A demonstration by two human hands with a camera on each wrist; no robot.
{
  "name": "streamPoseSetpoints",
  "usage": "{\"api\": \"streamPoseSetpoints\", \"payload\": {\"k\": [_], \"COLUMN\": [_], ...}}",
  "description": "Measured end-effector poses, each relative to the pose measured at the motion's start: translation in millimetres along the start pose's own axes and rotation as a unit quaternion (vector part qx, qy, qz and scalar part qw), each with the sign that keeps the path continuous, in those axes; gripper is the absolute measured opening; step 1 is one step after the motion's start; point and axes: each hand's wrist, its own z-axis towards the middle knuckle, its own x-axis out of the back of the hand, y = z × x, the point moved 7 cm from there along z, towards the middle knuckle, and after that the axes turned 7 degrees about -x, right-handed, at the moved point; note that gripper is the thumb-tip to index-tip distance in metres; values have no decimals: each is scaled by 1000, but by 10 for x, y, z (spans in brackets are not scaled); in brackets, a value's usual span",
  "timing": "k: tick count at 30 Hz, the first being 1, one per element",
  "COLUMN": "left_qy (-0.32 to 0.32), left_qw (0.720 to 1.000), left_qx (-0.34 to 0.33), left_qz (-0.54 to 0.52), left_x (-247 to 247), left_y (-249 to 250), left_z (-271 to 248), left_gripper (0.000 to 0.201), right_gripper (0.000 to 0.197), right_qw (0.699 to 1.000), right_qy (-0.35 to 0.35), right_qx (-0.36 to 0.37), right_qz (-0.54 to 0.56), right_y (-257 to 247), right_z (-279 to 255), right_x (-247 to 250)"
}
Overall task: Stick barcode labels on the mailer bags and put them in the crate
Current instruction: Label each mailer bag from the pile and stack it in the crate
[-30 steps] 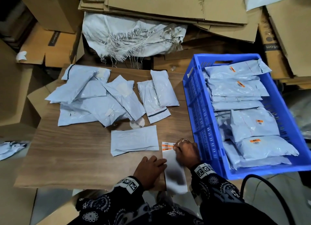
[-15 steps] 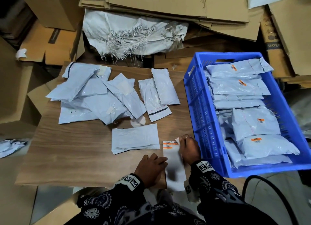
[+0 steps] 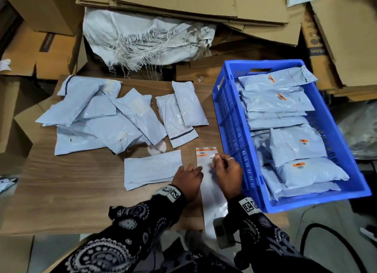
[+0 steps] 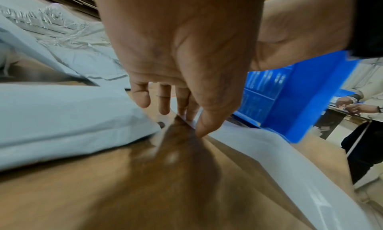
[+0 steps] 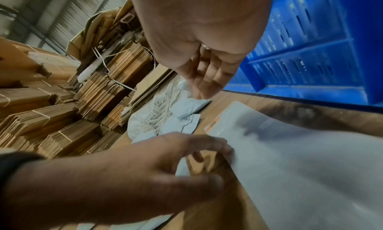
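Label sheet (image 3: 210, 183) lies along the near edge of the desk (image 3: 81, 191), beside the blue crate (image 3: 230, 130); its near end hangs past the edge and is partly covered by both wrists. Only the far end shows printed orange labels (image 3: 206, 151); their text is too small to read. Right hand (image 3: 226, 170) hovers over the sheet with fingers curled, thumb and forefinger pinching a small white piece at the tips; it appears to be a peeled label, but the right wrist view is blurred there and cannot confirm. Left hand (image 3: 188, 179) rests with straight fingers pressing the sheet's left edge down; the left wrist view shows fingertips (image 4: 199, 130) on the sheet's border, motion-blurred. One mailer bag (image 3: 153, 168) lies alone near the near edge, just left of the left hand, unlabelled side up. More mailer bags (image 3: 98, 119) overlap in a heap toward the far left corner, several partly buried. Labelled bags (image 3: 293, 146) fill the crate, lower ones hidden under upper ones; the crate overhangs the desk's right edge. Woven sack (image 3: 142, 42) and flattened cardboard (image 3: 183, 3) lie beyond the far edge, cut off by the frame. Another person (image 4: 364, 118) shows at the right margin of the left wrist view, mostly cropped.
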Motion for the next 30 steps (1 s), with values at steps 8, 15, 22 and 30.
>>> {"api": "streamPoseSetpoints", "payload": {"k": [8,15,22,30], "left_qy": [-12,-29,17,171], "left_qw": [1000,1000,1000,982], "left_qx": [-18,-4,-15,-36], "left_qz": [20,11,0,-68], "left_x": [167,365,386,405], "left_y": [-387,-496,-550,-873], "left_z": [463,786,724,-43], "left_gripper": [50,54,42,45], "right_gripper": [20,18,13,23], "right_qw": [999,997,998,998], "right_qy": [20,21,26,-34], "right_qx": [29,61,42,8], "right_qz": [23,38,45,52], "right_y": [-81,-119,-113,63], "right_z": [-134,-199,-214,-113], "right_x": [288,355,340,-80]}}
